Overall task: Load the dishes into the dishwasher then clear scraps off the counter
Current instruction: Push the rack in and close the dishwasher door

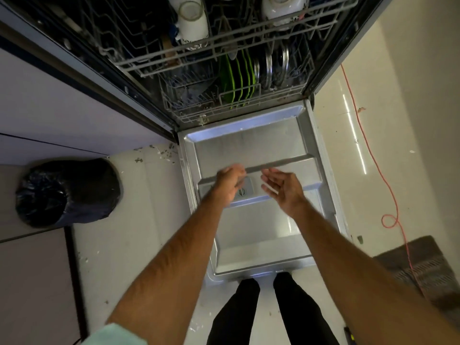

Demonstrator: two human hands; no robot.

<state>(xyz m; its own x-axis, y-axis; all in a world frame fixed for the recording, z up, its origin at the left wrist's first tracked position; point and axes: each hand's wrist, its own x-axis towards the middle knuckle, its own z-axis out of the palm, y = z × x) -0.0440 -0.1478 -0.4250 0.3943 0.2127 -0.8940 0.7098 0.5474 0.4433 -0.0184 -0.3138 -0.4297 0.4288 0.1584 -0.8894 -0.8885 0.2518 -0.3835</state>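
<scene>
The top of the dishwasher is cut off by the frame edge, so only parts of the white cups (193, 23) and a white bowl (283, 8) in the upper rack (159, 54) show. In the lower rack (196, 115), green plates (239, 80) stand on edge beside round metal pieces (276, 66) too dim to identify. The contents of the cutlery basket (185, 94) are dark and hard to make out. The left hand (229, 181) is motion-blurred, its fingers loosely bent and gripping nothing, and it partly hides the detergent dispenser (245, 189) on the lowered dishwasher door (249, 150). The right hand (281, 185) hovers beside it, fingers spread, palm empty. Scraps (161, 153) litter the floor near a bin lined with a black bag (67, 192).
</scene>
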